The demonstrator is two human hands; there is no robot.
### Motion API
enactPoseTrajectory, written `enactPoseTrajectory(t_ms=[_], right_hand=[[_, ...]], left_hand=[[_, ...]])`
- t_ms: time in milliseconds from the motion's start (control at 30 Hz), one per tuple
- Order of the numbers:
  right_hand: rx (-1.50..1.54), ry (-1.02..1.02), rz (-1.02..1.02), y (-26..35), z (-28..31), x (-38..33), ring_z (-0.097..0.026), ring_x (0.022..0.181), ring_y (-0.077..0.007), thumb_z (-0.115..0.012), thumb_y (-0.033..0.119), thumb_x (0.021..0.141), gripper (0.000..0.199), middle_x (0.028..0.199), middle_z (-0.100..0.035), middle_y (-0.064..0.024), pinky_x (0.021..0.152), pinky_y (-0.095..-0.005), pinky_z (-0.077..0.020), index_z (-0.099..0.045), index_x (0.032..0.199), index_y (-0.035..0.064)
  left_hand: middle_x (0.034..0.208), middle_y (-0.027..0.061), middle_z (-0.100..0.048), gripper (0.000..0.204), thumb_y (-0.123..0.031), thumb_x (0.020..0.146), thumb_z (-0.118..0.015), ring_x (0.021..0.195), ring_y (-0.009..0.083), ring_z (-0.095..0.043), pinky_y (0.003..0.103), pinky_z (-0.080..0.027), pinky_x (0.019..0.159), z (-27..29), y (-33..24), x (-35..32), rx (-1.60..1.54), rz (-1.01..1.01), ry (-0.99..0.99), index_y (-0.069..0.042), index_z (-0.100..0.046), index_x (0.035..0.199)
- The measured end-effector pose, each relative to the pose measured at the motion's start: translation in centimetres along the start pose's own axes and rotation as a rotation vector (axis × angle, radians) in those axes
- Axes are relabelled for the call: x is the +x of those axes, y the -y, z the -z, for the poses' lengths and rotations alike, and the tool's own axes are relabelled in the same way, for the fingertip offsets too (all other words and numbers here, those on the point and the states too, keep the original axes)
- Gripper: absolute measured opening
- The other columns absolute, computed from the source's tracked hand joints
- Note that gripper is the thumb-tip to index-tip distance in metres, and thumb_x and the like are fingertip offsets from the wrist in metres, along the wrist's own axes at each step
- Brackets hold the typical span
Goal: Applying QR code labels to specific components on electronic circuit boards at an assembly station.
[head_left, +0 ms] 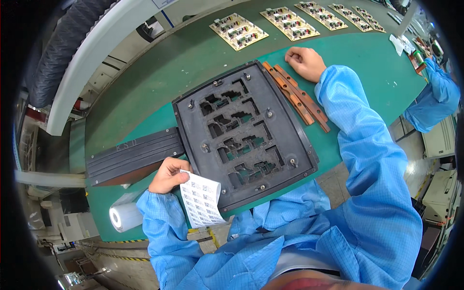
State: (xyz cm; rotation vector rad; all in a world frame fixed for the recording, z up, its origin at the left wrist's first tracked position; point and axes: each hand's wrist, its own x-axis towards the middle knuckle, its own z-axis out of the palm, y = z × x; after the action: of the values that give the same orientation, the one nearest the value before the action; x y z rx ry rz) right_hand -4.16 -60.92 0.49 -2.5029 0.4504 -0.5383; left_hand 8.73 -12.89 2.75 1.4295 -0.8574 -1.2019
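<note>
Head-worn fisheye — near, wide, facing down

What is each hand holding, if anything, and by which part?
The left hand pinches a white label sheet by its upper-left corner; the loosely curled right hand shows nothing held.

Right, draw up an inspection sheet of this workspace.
Surface: bench top, part dark green, part brighter green.
Job's things: white label sheet, black fixture with cut-outs, five circuit boards beyond it.
Clutter: brown strips right of the fixture; plastic roll at lower left.
Hands: left hand pinches the label sheet; right hand curled near the strips, contents unclear.
Cables: none clearly made out; black corrugated hose at upper left.
Surroundings: co-worker's blue sleeve at far right.
</note>
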Motion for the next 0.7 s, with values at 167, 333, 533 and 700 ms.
enactPoseTrajectory(t_ms=[167,333,533,700], right_hand=[[0.039,-0.038,-0.004,0.5,-0.4,-0.4,-0.056,0.058,-0.0176,-0.061,0.018,0.082,0.018,0.065,-0.059,-0.0057,0.058,-0.0334,-0.0455,-0.068,0.091,0.0050],[-0.003,-0.001,-0.051,0.8,0.0,-0.4,-0.063,0.063,-0.0250,-0.062,0.024,0.078,0.018,0.065,-0.063,-0.0061,0.061,-0.0391,-0.0494,-0.071,0.085,0.0096],[-0.026,0.012,-0.007,1.2,0.2,-0.8,-0.062,0.064,-0.0256,-0.062,0.024,0.076,0.019,0.068,-0.064,-0.0087,0.063,-0.0377,-0.0493,-0.071,0.081,0.0073],[0.000,0.012,0.010,1.1,0.3,-0.8,-0.061,0.064,-0.0247,-0.061,0.022,0.077,0.019,0.069,-0.064,-0.0107,0.063,-0.0365,-0.0484,-0.070,0.081,0.0051]], left_hand=[[0.067,0.0058,-0.061,0.050,-0.042,0.083,-0.077,0.061,0.0097,-0.054,0.025,-0.039,0.054,-0.3,-0.3,-0.2,-0.013,0.043,-0.036,-0.001,-0.055,0.066],[0.072,0.0052,-0.063,0.041,-0.033,0.086,-0.075,0.067,0.0086,-0.056,0.025,-0.042,0.059,0.5,0.2,-0.4,-0.039,0.030,0.017,0.002,-0.061,0.073],[0.076,0.0040,-0.064,0.031,-0.024,0.089,-0.073,0.072,0.0070,-0.058,0.024,-0.045,0.064,0.8,0.5,-0.4,-0.068,0.022,0.055,0.005,-0.065,0.082],[0.076,0.0035,-0.064,0.032,-0.025,0.089,-0.073,0.072,0.0067,-0.058,0.023,-0.045,0.064,0.4,0.1,-0.2,-0.062,0.017,0.055,0.004,-0.065,0.081]])
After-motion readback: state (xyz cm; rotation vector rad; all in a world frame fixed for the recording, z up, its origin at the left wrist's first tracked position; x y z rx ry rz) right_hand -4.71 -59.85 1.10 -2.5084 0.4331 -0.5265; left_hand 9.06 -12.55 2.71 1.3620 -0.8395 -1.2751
